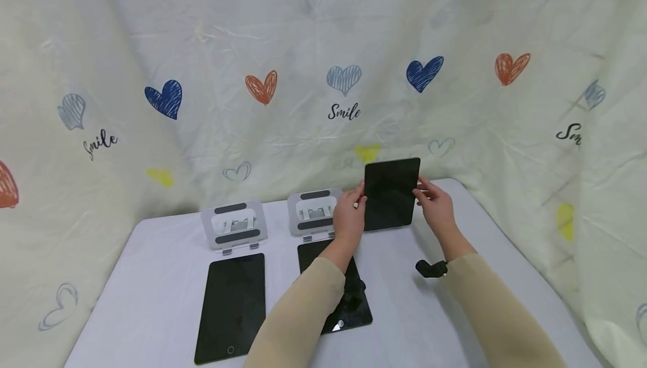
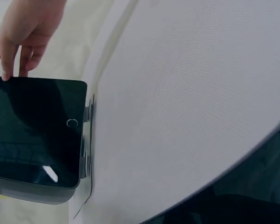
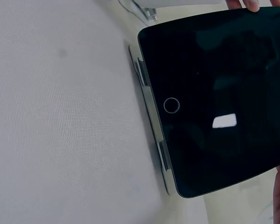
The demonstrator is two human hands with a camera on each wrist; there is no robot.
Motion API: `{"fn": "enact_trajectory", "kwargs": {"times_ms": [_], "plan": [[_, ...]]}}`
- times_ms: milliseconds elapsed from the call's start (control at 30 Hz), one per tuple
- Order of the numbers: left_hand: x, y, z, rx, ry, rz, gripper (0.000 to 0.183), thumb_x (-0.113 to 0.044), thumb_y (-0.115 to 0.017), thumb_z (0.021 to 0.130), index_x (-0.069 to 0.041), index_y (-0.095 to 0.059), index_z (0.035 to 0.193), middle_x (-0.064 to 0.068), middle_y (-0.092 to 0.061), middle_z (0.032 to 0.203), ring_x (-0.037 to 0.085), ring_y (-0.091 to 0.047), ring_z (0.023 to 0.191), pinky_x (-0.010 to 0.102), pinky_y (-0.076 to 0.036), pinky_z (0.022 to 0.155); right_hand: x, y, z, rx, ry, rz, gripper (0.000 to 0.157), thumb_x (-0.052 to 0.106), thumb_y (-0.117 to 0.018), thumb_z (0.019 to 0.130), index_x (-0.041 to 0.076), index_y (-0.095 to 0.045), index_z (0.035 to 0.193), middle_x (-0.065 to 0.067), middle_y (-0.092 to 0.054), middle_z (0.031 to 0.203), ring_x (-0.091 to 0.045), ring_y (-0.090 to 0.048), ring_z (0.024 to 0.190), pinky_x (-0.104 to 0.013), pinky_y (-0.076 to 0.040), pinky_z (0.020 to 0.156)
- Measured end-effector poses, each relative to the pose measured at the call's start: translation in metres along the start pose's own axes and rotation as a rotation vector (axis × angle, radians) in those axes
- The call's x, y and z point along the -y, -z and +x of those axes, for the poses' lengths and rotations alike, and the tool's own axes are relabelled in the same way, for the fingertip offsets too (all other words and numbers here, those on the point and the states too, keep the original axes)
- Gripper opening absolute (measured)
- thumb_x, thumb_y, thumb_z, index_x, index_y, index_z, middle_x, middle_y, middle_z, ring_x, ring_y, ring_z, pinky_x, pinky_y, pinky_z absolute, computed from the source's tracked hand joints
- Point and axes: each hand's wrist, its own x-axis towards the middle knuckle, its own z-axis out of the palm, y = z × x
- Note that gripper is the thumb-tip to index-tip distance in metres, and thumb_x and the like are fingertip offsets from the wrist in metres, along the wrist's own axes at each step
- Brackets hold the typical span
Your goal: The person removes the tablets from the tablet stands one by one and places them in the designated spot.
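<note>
In the head view a black tablet [image 1: 390, 194] stands near upright at the back right of the table. My left hand [image 1: 350, 213] pinches its left edge. Its right edge is between the thumb and fingers of my right hand [image 1: 436, 204]. The right wrist view shows the tablet's round home button [image 3: 171, 105] and bottom edge against two small grey lips of a stand [image 3: 164, 155]. Behind the screen, the stand's grey plate [image 2: 42, 193] shows along one side in the left wrist view; the rest of it is hidden.
Two more light-grey stands, one at left [image 1: 235, 225] and one in the middle [image 1: 298, 219], are at the table's back. Before them lie a left tablet [image 1: 232, 306] and a middle tablet [image 1: 361, 306], the latter partly under my left arm. A heart-printed curtain [image 1: 303, 149] hangs behind.
</note>
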Motion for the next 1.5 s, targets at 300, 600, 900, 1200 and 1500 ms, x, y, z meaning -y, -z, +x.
{"fn": "enact_trajectory", "kwargs": {"times_ms": [300,600,900,1200,1500], "plan": [[-0.003,0.01,-0.003,0.063,0.051,-0.054,0.042,-0.022,-0.066,0.097,-0.032,-0.06,0.137,-0.007,-0.068,0.104,0.008,-0.06,0.093,0.024,-0.053,0.077,0.009,0.014,-0.007,0.093,-0.017,-0.06,0.047,0.021,-0.061,0.1,0.012,-0.051,0.146,-0.02,-0.061,0.119,-0.018,-0.063,0.085,-0.013,-0.048,0.066],[-0.012,0.024,-0.016,0.137,0.139,-0.147,0.043,-0.022,-0.066,0.097,-0.034,-0.058,0.138,-0.009,-0.067,0.102,0.01,-0.063,0.094,0.025,-0.054,0.077,0.012,0.025,-0.018,0.177,-0.02,-0.082,0.048,0.021,-0.06,0.101,0.01,-0.049,0.147,-0.023,-0.061,0.121,-0.004,-0.057,0.075,-0.017,-0.048,0.065],[-0.018,0.022,-0.035,0.163,0.29,-0.29,0.042,-0.017,-0.07,0.094,-0.031,-0.063,0.134,-0.014,-0.067,0.097,0.005,-0.063,0.088,0.024,-0.053,0.073,0.015,0.038,-0.033,0.285,-0.084,-0.108,0.051,0.023,-0.057,0.102,0.007,-0.044,0.149,-0.023,-0.057,0.119,-0.02,-0.056,0.073,-0.029,-0.045,0.066],[-0.019,0.021,-0.053,0.203,0.373,-0.371,0.043,-0.009,-0.073,0.09,-0.024,-0.067,0.13,-0.008,-0.067,0.09,0.007,-0.061,0.072,0.023,-0.051,0.063,0.009,0.05,-0.048,0.418,-0.236,-0.096,0.058,0.028,-0.055,0.103,0.008,-0.035,0.154,-0.024,-0.051,0.13,-0.028,-0.058,0.085,-0.036,-0.046,0.073],[-0.024,0.02,-0.077,0.254,0.466,-0.385,0.044,-0.006,-0.073,0.089,-0.021,-0.068,0.13,-0.007,-0.065,0.085,0.011,-0.058,0.061,0.024,-0.048,0.056,-0.008,0.058,-0.064,0.487,-0.289,-0.082,0.059,0.023,-0.057,0.102,0.002,-0.036,0.152,-0.021,-0.055,0.122,-0.023,-0.058,0.081,-0.032,-0.049,0.07]]}}
